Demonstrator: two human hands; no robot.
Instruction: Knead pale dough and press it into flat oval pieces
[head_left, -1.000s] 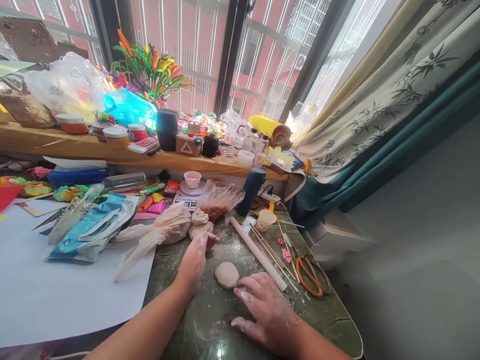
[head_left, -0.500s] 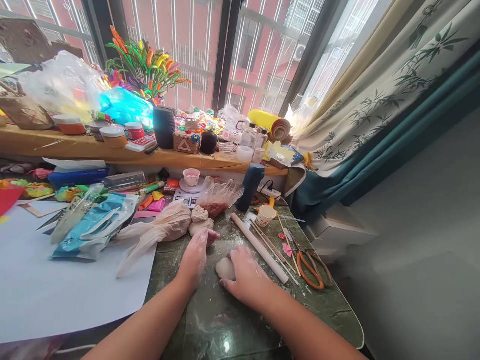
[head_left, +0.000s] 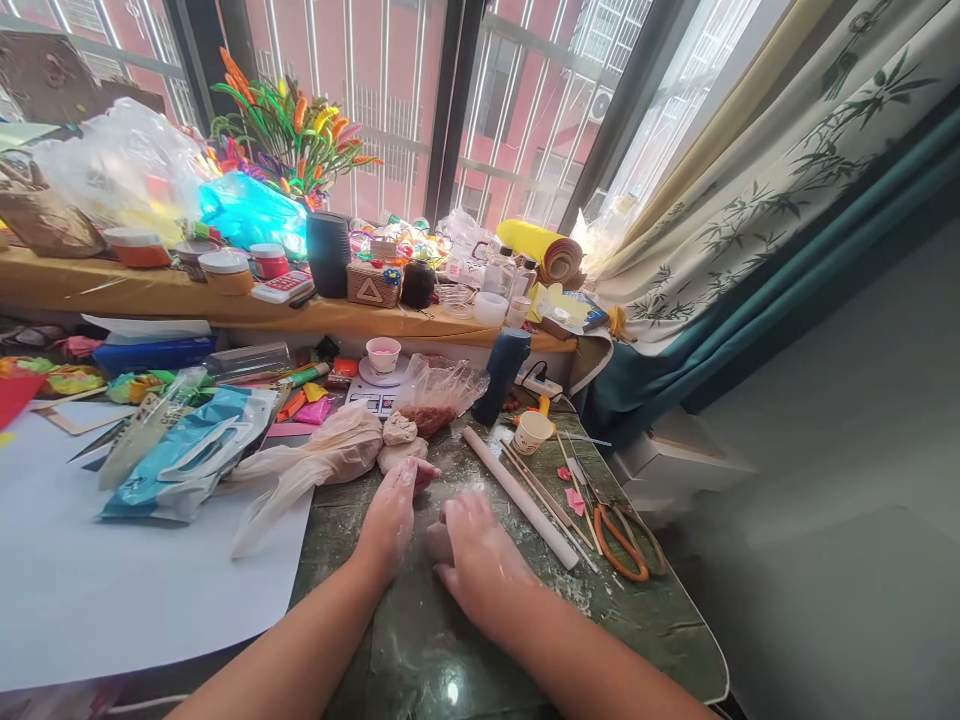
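Note:
My right hand (head_left: 484, 555) is cupped over a smooth greyish ball of dough (head_left: 438, 542) on the dark tabletop. Its fingers are smeared by motion and hide most of the ball. To the left, my left hand (head_left: 391, 508) rests on its edge with the fingers stretched out and nothing visible in it. White powder dusts both hands. Just beyond my left fingertips lie pale dough lumps (head_left: 400, 442), beside a crumpled plastic bag (head_left: 330, 452). A pale rolling pin (head_left: 520, 497) lies slantwise to the right of my right hand.
Thin sticks (head_left: 551, 500), orange-handled scissors (head_left: 622, 540) and a paper cup (head_left: 533, 432) lie to the right. Behind are a dark blue cylinder (head_left: 504, 375) and a scale (head_left: 371, 396) bearing a pink-filled cup. A white sheet (head_left: 195, 590) and a blue packet (head_left: 191, 450) occupy the left.
My right hand has shifted slightly left and its fingers now cover more of the dough ball. The left hand has stayed where it was.

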